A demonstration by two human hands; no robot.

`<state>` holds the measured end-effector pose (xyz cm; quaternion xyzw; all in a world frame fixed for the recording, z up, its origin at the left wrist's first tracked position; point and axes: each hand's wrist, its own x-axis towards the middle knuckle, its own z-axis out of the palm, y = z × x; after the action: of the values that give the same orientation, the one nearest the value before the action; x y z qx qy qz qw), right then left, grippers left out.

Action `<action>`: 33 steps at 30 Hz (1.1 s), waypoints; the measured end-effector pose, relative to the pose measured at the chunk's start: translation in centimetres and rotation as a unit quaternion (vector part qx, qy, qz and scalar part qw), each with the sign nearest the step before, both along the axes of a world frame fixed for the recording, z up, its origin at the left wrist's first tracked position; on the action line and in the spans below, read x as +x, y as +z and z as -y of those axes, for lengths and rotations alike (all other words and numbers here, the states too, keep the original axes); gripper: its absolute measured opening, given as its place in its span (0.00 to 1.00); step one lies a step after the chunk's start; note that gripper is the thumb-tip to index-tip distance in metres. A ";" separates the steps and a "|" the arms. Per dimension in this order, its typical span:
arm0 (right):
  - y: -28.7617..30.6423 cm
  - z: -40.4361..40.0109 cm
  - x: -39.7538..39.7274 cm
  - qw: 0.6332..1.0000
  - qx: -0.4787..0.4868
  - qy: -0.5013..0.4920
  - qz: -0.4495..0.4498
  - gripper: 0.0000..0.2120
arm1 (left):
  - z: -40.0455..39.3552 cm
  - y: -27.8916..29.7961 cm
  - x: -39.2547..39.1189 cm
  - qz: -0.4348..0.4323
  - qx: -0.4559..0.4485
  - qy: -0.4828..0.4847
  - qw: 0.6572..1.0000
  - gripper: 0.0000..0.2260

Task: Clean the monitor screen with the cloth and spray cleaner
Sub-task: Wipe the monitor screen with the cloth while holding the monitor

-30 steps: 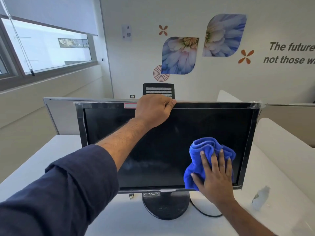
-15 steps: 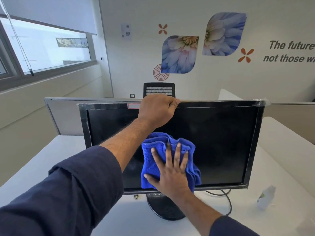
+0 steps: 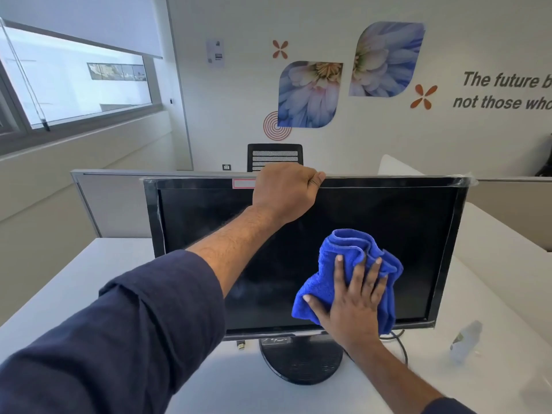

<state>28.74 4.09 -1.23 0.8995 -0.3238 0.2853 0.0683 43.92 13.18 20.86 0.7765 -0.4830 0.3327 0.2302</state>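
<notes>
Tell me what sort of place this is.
Most likely an open-plan office. A monitor stands on a white desk with a low partition behind it, a mesh chair sits beyond, and the wall carries flower decals and a slogan.

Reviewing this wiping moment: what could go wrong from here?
1. The right hand presses the blue cloth flat on the monitor screen; a hard push could tip it, though the left hand holds the top edge.
2. The cloth is bunched, so parts of the screen may get missed.
3. The spray bottle stands near the right arm and could get knocked over.
</notes>
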 end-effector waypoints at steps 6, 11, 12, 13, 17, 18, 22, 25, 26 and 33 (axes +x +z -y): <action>1.4 -5.2 4.3 0.996 -0.032 0.076 -0.024 0.49 | 0.3 0.3 -0.1 -0.010 -0.001 -0.001 1.000 0.21; 0.6 -9.3 7.1 0.987 -0.086 0.116 -0.074 0.48 | 0.0 0.2 0.2 -0.008 0.000 -0.023 1.000 0.21; 0.8 -9.5 7.2 0.987 -0.084 0.110 -0.078 0.48 | -0.2 0.3 0.5 -0.015 0.003 -0.028 0.999 0.21; 0.9 -9.5 7.2 0.988 -0.083 0.105 -0.080 0.48 | -0.4 0.4 0.8 -0.022 0.008 -0.034 0.999 0.22; 1.0 -9.0 6.6 0.987 -0.093 0.102 -0.077 0.47 | -0.3 0.9 0.3 -0.020 0.034 -0.045 0.998 0.22; 1.0 -8.6 6.3 0.987 -0.099 0.103 -0.078 0.46 | -0.2 1.0 0.2 -0.015 0.036 -0.043 0.998 0.22; 0.5 -6.2 4.2 0.989 -0.106 0.077 -0.067 0.46 | -0.4 1.0 0.6 -0.008 0.047 -0.042 0.998 0.21; -0.3 -4.1 1.8 0.993 -0.099 0.046 -0.050 0.47 | -1.3 1.3 0.7 -0.017 0.085 -0.076 0.993 0.18; -0.3 -3.5 1.1 0.993 -0.100 0.039 -0.049 0.47 | -1.7 1.5 0.7 -0.018 0.093 -0.087 0.992 0.18; 1.0 -1.6 0.1 0.991 -0.131 0.018 -0.022 0.50 | -11.4 -3.1 3.0 0.003 -0.089 -0.107 0.990 0.18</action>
<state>28.80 5.72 -0.28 0.8945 -0.2658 0.3066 0.1876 46.95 24.56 17.78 0.6954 -0.5326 0.3504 0.3315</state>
